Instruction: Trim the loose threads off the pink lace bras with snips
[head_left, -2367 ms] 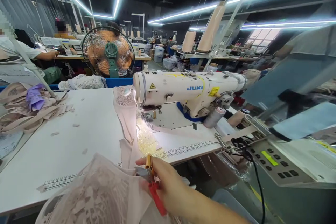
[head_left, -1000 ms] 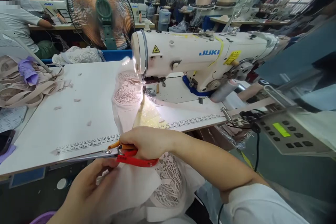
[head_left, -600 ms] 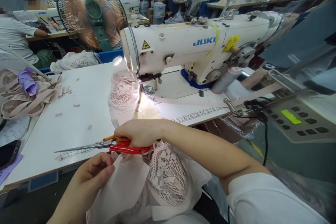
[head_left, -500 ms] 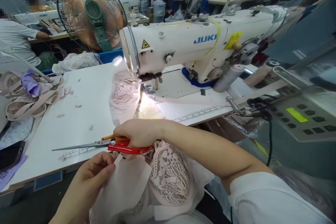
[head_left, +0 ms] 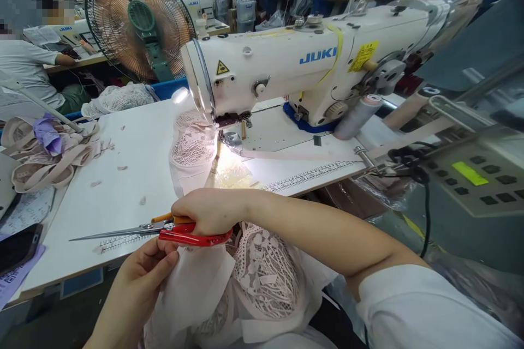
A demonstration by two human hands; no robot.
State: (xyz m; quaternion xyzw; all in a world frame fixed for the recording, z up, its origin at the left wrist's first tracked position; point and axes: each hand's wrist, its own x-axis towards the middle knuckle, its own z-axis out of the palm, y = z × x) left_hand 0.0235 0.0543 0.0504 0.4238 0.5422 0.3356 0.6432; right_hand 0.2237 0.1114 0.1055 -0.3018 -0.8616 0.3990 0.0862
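Observation:
My right hand (head_left: 208, 210) is closed around red-handled scissors (head_left: 192, 238), whose blades point left over the table edge. Something orange, its kind unclear, shows in the same grip. Just below, my left hand (head_left: 149, 270) pinches the upper edge of a pale pink bra (head_left: 268, 278) with lace cups and smooth side panels. The garment hangs across my lap, and part of it is hidden behind the right hand. Another lace piece (head_left: 190, 147) lies under the needle of the white sewing machine (head_left: 266, 65), lit by its lamp.
Beige straps (head_left: 61, 158) with a purple scrap are heaped at the left, near a dark phone (head_left: 20, 248). A measuring tape (head_left: 307, 177) runs along the table's front edge. A fan (head_left: 141, 22) and a seated co-worker are behind; a control panel (head_left: 470, 174) is at right.
The scissors and my right hand have shifted slightly left. My left hand keeps its pinch on the bra edge. The whole view has moved a little.

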